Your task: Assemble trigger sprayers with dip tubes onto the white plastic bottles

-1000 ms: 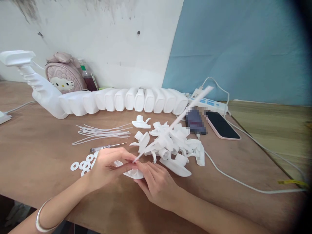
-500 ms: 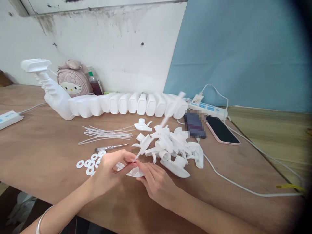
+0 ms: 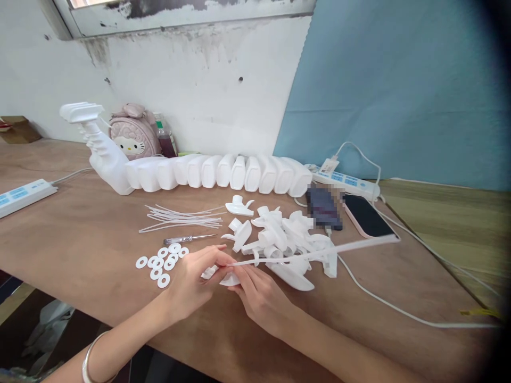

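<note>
With the left hand (image 3: 195, 277) at lower centre, pinches the near end of a long, narrow, translucent white plastic strip (image 3: 359, 245) between thumb and fingertips. With the right hand (image 3: 261, 295) close beside, clasps a small curved white plastic piece (image 3: 229, 280), partly hidden among the fingers. Extends the strip rightward, across the front of a heap of white plastic trigger-shaped parts (image 3: 275, 234), up to the lower edge of a pink-edged phone with a dark screen (image 3: 368, 217). Has flat white rings (image 3: 162, 264) scattered just left of the left hand, with a clear-handled screwdriver (image 3: 171, 241) and a sheaf of thin white strands (image 3: 183, 218) above. Wears a silver bangle (image 3: 85, 367) at lower left. Faces a row of white plastic bottles (image 3: 238, 174) across the upper middle of the frame.
</note>
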Action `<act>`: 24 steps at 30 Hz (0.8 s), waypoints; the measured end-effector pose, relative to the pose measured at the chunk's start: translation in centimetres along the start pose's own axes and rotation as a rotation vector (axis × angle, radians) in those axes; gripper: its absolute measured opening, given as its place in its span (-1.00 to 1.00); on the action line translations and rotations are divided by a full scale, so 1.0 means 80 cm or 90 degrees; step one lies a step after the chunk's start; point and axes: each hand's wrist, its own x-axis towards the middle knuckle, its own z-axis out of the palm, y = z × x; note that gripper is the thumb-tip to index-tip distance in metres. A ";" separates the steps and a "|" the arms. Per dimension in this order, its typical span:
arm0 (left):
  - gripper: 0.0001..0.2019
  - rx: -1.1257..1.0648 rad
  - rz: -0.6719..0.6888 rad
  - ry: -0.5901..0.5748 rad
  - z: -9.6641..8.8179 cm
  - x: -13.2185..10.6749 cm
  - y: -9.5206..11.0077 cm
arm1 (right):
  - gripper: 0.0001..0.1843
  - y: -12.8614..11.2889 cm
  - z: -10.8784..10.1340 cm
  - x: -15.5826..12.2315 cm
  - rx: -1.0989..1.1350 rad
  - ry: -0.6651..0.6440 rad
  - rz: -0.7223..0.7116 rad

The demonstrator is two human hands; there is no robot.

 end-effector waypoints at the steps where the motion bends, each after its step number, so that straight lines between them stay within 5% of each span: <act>1: -0.88 -0.009 -0.008 0.000 0.001 0.000 -0.001 | -0.81 0.000 0.000 0.000 -0.005 0.003 -0.002; 6: -0.93 -0.048 -0.068 0.007 0.003 -0.005 -0.004 | -0.75 -0.001 0.001 -0.002 -0.002 0.005 0.000; 9: -0.97 -0.061 -0.072 -0.053 -0.005 -0.007 0.001 | -0.70 0.000 0.001 -0.002 0.006 -0.002 -0.001; 13: -0.67 0.025 -0.003 -0.075 -0.042 0.002 -0.007 | -0.62 0.001 0.000 0.000 0.027 -0.001 0.022; 16: -0.76 0.213 -0.024 0.088 -0.098 0.020 -0.052 | -0.58 0.001 -0.001 0.000 0.038 -0.021 0.030; 19: -0.69 0.411 -0.186 0.234 -0.162 0.042 -0.124 | -0.56 0.000 -0.001 -0.001 0.045 -0.028 0.027; 21: -0.53 0.474 -0.381 0.263 -0.196 0.052 -0.170 | -0.53 0.000 -0.001 -0.002 0.055 -0.036 0.031; 24: -0.42 0.493 -0.463 0.251 -0.221 0.056 -0.218 | -0.51 -0.001 -0.001 -0.004 0.065 -0.060 0.041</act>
